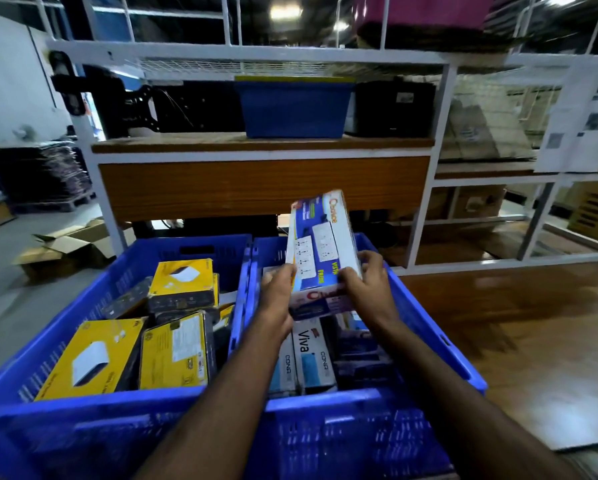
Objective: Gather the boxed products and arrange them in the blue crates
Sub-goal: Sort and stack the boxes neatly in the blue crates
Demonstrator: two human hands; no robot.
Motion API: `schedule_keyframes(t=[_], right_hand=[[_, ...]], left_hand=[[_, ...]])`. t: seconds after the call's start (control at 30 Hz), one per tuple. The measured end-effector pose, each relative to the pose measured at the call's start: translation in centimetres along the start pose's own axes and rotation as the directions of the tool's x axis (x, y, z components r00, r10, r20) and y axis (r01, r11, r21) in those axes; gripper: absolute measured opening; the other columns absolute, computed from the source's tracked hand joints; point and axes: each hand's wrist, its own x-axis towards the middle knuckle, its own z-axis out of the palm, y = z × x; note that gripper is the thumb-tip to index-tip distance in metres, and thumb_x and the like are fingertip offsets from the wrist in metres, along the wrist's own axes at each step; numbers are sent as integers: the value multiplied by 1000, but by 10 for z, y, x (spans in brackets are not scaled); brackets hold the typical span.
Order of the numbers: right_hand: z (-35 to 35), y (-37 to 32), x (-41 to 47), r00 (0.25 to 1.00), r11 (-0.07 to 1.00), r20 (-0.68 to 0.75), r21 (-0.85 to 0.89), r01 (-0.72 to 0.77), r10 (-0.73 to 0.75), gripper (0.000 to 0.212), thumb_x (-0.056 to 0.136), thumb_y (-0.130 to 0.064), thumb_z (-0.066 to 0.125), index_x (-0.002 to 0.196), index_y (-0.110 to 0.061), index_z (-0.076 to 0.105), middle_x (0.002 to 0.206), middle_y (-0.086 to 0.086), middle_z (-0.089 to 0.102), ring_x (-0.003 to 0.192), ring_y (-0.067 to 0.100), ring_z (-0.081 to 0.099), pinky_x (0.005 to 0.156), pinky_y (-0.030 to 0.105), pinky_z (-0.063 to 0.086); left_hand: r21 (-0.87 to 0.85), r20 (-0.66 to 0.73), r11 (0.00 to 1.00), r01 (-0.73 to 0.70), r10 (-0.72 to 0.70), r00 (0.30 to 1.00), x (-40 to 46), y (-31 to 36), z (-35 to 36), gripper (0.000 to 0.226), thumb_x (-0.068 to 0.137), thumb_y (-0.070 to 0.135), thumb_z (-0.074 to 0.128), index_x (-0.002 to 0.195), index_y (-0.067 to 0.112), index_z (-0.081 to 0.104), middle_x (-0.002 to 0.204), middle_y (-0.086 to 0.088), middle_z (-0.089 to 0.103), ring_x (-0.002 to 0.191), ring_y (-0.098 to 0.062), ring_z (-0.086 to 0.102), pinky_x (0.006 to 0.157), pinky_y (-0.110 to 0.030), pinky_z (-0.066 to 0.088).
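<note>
Both hands grip white-blue box (320, 244) over right blue crate (432, 317); left hand (277, 292) on its near-left edge, right hand (368, 282) on near-right; box tilted, far end up; left blue crate (65, 323) holds yellow boxes (183, 278).

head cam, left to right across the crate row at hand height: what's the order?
Left blue crate with yellow boxes → left hand → white-and-blue box held by both hands → right hand → outer wall of right blue crate → wooden tabletop.
</note>
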Motion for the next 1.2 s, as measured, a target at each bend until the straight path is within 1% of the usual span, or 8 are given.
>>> schedule_keyframes(t=[0.13, 0.27, 0.4, 0.53, 0.7, 0.8, 0.97, 1.2], right_hand=[[14, 25, 9, 997, 996, 45, 61, -64, 62, 32, 69, -49, 51, 100, -51, 46, 111, 7, 59, 102, 27, 61, 90, 52, 51], [15, -6, -14, 980, 979, 33, -50, 196, -195, 60, 73, -36, 54, 129, -17, 48, 127, 11, 46, 110, 8, 43, 99, 28, 39], [16, -16, -33, 750, 606, 214, -471, 641, -626, 66, 75, -44, 63, 136, -19, 51, 144, 16, 39, 118, 36, 48, 90, 44, 46], [22, -19, -44, 625, 379, 329, -571, 729, -707, 71, 71, -44, 59, 137, -22, 46, 147, 17, 34, 117, 38, 45, 84, 47, 46], [13, -14, -39, 771, 552, 245, -576, 603, -587, 98, 55, -35, 71, 143, -20, 31, 142, 15, 36, 122, 36, 41, 89, 49, 43], [10, -4, -25, 881, 664, 150, -604, 440, -448, 102, 57, -28, 75, 146, -11, 28, 129, 11, 48, 112, 35, 47, 87, 48, 42], [7, 11, -9, 936, 819, 120, -456, 348, -331, 72, 66, -14, 74, 131, -8, 43, 121, 12, 52, 106, 33, 51, 81, 35, 43], [12, 17, -2, 924, 812, 200, -441, 383, -327, 92, 77, -68, 58, 149, -22, 24, 146, 1, 41, 128, 27, 43, 100, 46, 41]], left_hand=[[156, -19, 983, -101, 105, 994, -9, 13, -13, 14, 94, 3, 45, 95, 15, 51, 90, -8, 64, 69, -19, 64, 48, -25, 50], [268, 56, 962, -50, 36, 998, -12, 18, -29, 17, 100, 22, 47, 114, 16, 53, 97, -3, 66, 75, -12, 63, 56, -24, 51], [180, 171, 979, 97, -128, 977, -9, 24, -31, 62, 88, 71, 39, 103, 19, 70, 97, -8, 73, 85, -23, 67, 80, -38, 53], [-43, 183, 988, 149, -139, 973, -3, 26, -30, 79, 84, 77, 32, 113, 16, 72, 114, -16, 70, 111, -37, 63, 98, -52, 47], [-201, 158, 973, 112, -80, 984, -4, 37, -37, 51, 89, 62, 49, 91, 16, 69, 76, -7, 71, 86, -28, 64, 81, -40, 50], [-243, 179, 969, 32, 12, 984, 1, 37, -38, 17, 95, 29, 51, 89, 19, 63, 86, -6, 64, 83, -21, 62, 74, -37, 49], [-182, 236, 979, -88, 131, 963, 2, 32, -33, 36, 97, -2, 34, 99, 20, 63, 74, 0, 71, 74, -17, 58, 73, -28, 41], [-99, 237, 977, -187, 206, 949, 8, 36, -41, 39, 84, -3, 48, 119, 10, 58, 102, -15, 65, 84, -23, 59, 73, -33, 43]])
